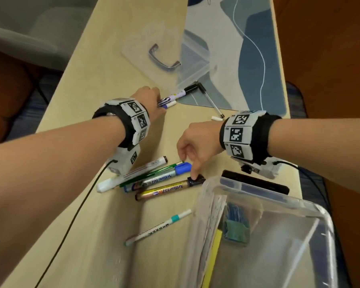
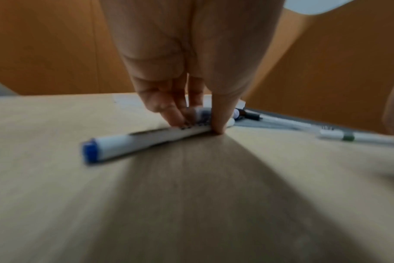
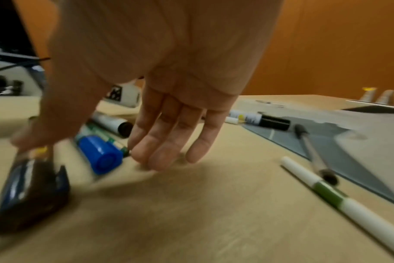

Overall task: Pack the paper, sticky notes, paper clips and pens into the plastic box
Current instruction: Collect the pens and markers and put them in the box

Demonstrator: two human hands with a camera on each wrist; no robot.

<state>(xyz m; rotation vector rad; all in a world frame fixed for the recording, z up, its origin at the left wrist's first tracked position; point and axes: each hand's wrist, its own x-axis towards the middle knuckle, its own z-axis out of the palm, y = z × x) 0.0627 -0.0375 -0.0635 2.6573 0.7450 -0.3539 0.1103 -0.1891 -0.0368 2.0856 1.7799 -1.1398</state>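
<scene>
Several markers lie in a loose row on the wooden table (image 1: 104, 84): a white one (image 1: 131, 175), a blue-capped one (image 1: 164, 177) and a gold one with a black cap (image 1: 166, 190). My right hand (image 1: 190, 169) reaches down over them, its thumb on the black cap (image 3: 34, 186) and its straight fingers (image 3: 151, 154) beyond the blue cap (image 3: 101, 154). Farther off, my left hand (image 1: 158, 102) pinches a white pen with a blue end (image 2: 135, 142). The clear plastic box (image 1: 258, 194) at the near right holds paper, yellow sticky notes (image 1: 214, 252) and blue paper clips (image 1: 235, 213).
A white marker with a teal band (image 1: 158, 227) lies left of the box. A black-capped marker (image 1: 181, 93), a clear ballpoint (image 1: 212, 102) and a loose white cap (image 1: 216, 118) lie by a blue patterned mat (image 1: 256, 59). A clear lid with a handle (image 1: 164, 59) rests at the back. A black phone (image 1: 256, 181) sits behind the box.
</scene>
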